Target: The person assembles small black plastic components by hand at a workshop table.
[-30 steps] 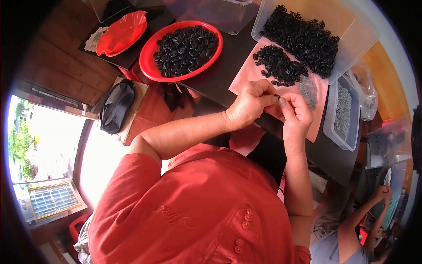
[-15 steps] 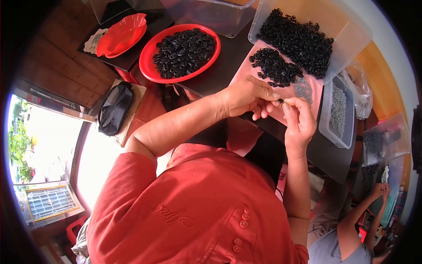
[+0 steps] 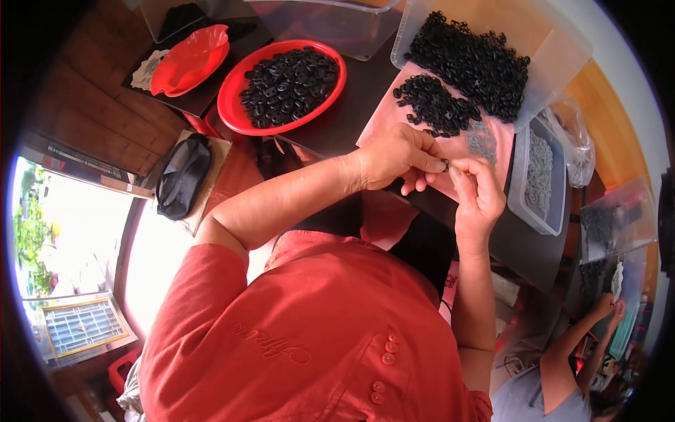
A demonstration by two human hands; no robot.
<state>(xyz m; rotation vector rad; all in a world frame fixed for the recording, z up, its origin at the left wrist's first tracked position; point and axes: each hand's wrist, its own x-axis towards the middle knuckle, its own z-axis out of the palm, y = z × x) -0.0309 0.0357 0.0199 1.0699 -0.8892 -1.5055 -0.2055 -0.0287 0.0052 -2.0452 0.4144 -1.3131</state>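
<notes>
1. Leftmost, a red wavy-edged dish and a red basin of black links look as they did a second ago, apart from a slight shift of the whole view.
2. The left hand has changed: half a second ago its fingers hung more loosely; now they are curled in, thumb and forefinger in a narrow pinch on a small black piece.
3. That piece sits between both hands' fingertips, above the pink sheet, mostly covered by fingers. It remains in hand, so work on it seems unfinished.
4. The right hand has hardly moved; its thumb and forefinger come together at the piece's right side. Whether they grip the piece or something finer, I cannot tell.
5. Beyond the hands, a loose black pile and some grey bits lie on the sheet, with no visible change.
6. Farther right, a clear container holds more grey pieces, also apparently unchanged.
</notes>
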